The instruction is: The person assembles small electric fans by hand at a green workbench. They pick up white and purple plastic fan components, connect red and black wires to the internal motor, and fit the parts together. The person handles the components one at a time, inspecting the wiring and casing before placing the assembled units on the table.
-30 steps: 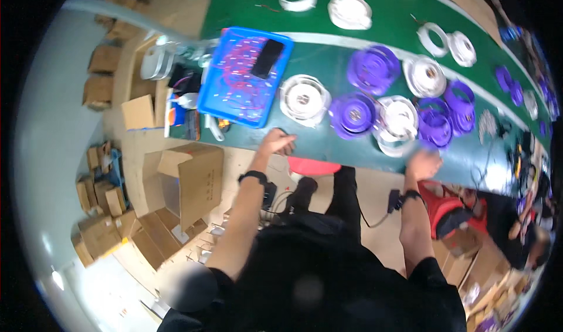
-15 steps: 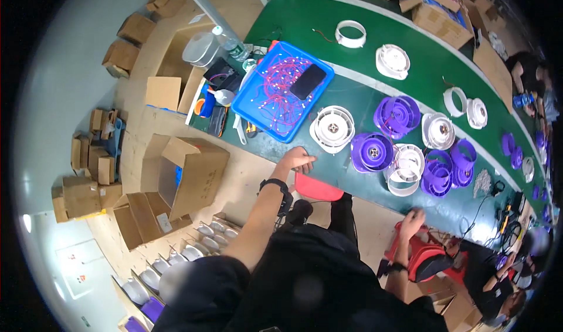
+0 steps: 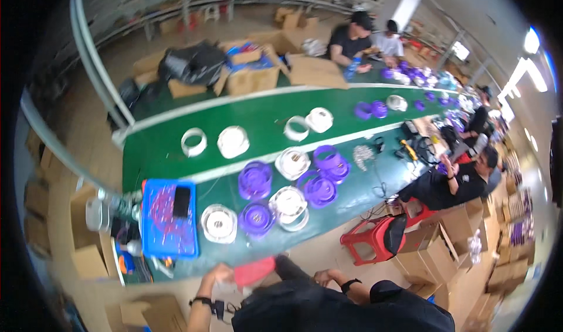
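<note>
My left hand (image 3: 221, 273) is low at the table's near edge, beside a red stool seat (image 3: 255, 270). Blur hides its fingers, and I cannot tell whether it touches the seat. Close to my body is my right hand (image 3: 324, 277), its fingers smeared too; no object shows in it. Nearest on the green table (image 3: 316, 232) are a white round fan-like housing (image 3: 219, 223) and a purple one (image 3: 257, 219). A white housing (image 3: 288, 203) and another purple one (image 3: 320, 191) stand to their right. The blue tray (image 3: 170, 251) holds pink-red wires and a black phone (image 3: 181, 202).
A green conveyor belt (image 3: 264, 132) beyond the table carries white rings and housings. Red stools (image 3: 366, 241) and open cartons (image 3: 437, 250) stand at right. A seated co-worker (image 3: 469, 182) is beyond them. A plastic bottle (image 3: 114, 200) and tools sit left of the tray.
The view has swung up and to the right, bringing more of the belt and other people into sight. My right hand has come in closer to my body. The housings appear unmoved.
</note>
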The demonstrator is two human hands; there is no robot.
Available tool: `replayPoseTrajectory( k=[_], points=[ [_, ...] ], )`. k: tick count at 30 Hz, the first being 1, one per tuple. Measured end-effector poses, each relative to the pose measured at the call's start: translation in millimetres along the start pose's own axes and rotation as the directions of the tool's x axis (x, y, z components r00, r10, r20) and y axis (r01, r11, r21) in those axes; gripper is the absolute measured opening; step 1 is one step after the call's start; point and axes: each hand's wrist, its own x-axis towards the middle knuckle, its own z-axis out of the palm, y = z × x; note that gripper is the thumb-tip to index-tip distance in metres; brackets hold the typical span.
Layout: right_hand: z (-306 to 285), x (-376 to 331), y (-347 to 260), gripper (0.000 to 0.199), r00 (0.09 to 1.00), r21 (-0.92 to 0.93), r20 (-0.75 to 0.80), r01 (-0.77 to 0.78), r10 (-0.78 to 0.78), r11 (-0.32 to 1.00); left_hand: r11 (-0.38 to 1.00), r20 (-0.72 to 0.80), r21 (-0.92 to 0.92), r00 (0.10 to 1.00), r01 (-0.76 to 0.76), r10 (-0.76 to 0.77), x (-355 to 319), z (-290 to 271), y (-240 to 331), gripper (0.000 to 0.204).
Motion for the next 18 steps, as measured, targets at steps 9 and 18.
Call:
replayPoseTrajectory(
  k=[9, 18],
  points=[
    [-2.4, -14.1, -103.7, 0.036, 0.924, 0.325, -0.05, 0.375, -0.38, 0.868, 0.878, 0.136, 0.136, 0.869, 0.459, -0.475, 36.0, 14.4, -64.5, 0.043],
    [11.0, -12.3, 6.9, 0.055, 0.946, 0.441, -0.288, -0.009, 0.15, 0.898, 0.97, -0.117, -0.09, 0.965, 0.227, -0.236, -35.3, 73.2, -85.0, 0.031]
  ],
)
